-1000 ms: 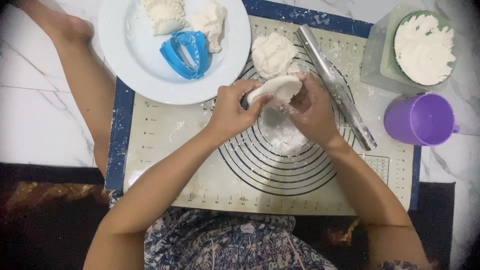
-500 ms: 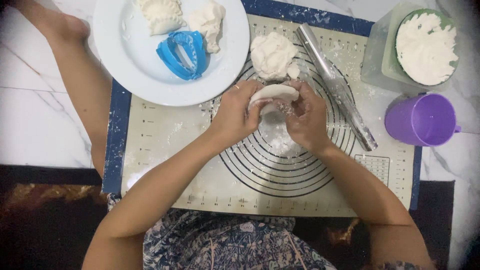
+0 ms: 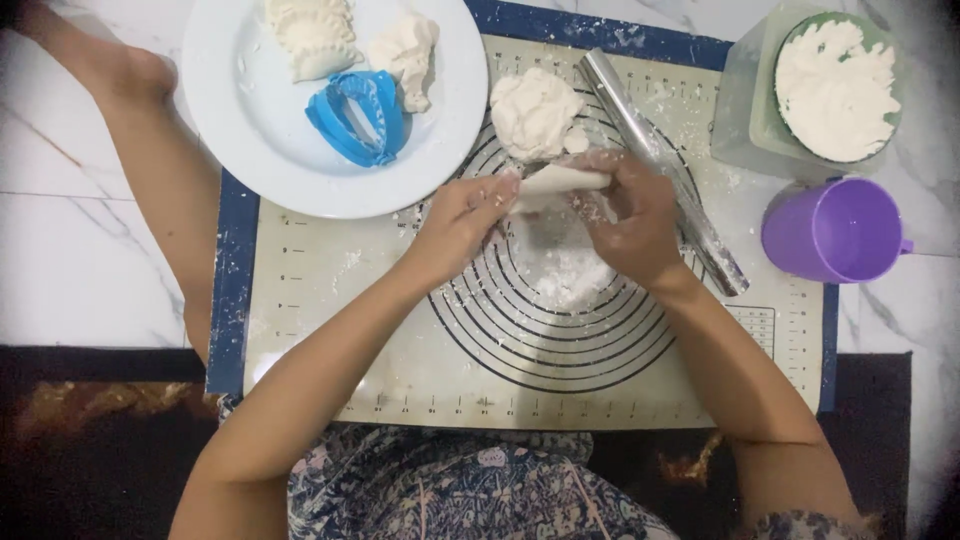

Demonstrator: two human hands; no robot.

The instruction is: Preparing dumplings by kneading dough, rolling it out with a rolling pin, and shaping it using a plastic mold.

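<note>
A small folded piece of white dough [image 3: 560, 180] is held above the floured baking mat [image 3: 330, 330]. My left hand [image 3: 455, 225] pinches its left end and my right hand [image 3: 625, 215] grips its right side. Just beyond the hands, a lump of dough [image 3: 535, 110] rests on the mat. A metal rolling pin [image 3: 660, 170] lies diagonally under and behind my right hand. The white plate [image 3: 250, 130] at the upper left carries two shaped dough pieces, one [image 3: 315, 35] crimped and the other [image 3: 410, 55] rougher, and a blue dumpling press [image 3: 360, 115].
A green-rimmed bowl of flour [image 3: 835, 90] sits in a clear container at the upper right. A purple cup [image 3: 835, 230] stands below it. A bare foot and leg [image 3: 130, 110] lie along the mat's left edge on the marble floor.
Both hands have shifted the dough piece slightly, and it now looks flatter and more folded between the fingers. The camera view has drifted a little; nothing else moved.
</note>
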